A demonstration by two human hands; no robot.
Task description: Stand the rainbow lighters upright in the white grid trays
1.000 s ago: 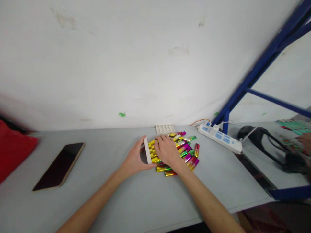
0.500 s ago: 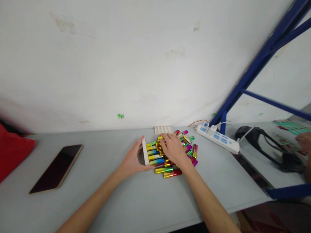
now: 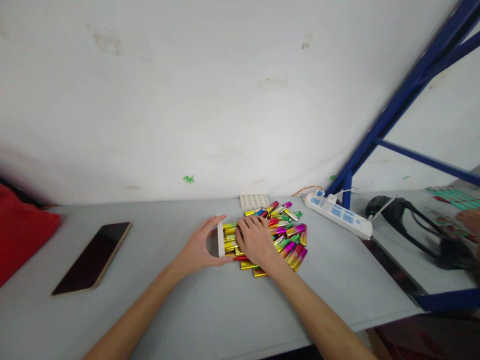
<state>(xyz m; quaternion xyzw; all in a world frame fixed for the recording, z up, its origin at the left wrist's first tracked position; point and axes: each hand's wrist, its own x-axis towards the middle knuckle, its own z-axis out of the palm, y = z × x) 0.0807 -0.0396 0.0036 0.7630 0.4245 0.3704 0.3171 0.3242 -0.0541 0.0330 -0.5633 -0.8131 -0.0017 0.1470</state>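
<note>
My left hand (image 3: 197, 250) grips a narrow white tray (image 3: 221, 240) standing on its edge, thumb at the near end and fingers at the far end. Shiny metallic two-tone tubes (image 3: 229, 246) stick out from the tray's right side. Over these tubes lies my right hand (image 3: 257, 242), its fingers together and curled onto them; the fingertips' exact hold is partly hidden. More shiny tubes in gold, purple, green and red lie in a loose pile (image 3: 292, 237) to the right of that hand.
A white tray with rows of holes (image 3: 254, 201) lies behind the pile. To the right are a power strip (image 3: 339, 215), a blue metal frame (image 3: 348, 170), a black strapped device (image 3: 408, 230) and another person's hand (image 3: 470, 220). A phone (image 3: 93, 257) and red cloth (image 3: 22, 230) are left.
My right hand has moved left and slightly down over the tubes, nearer the white tray, uncovering more of the pile. My left hand still grips the tray.
</note>
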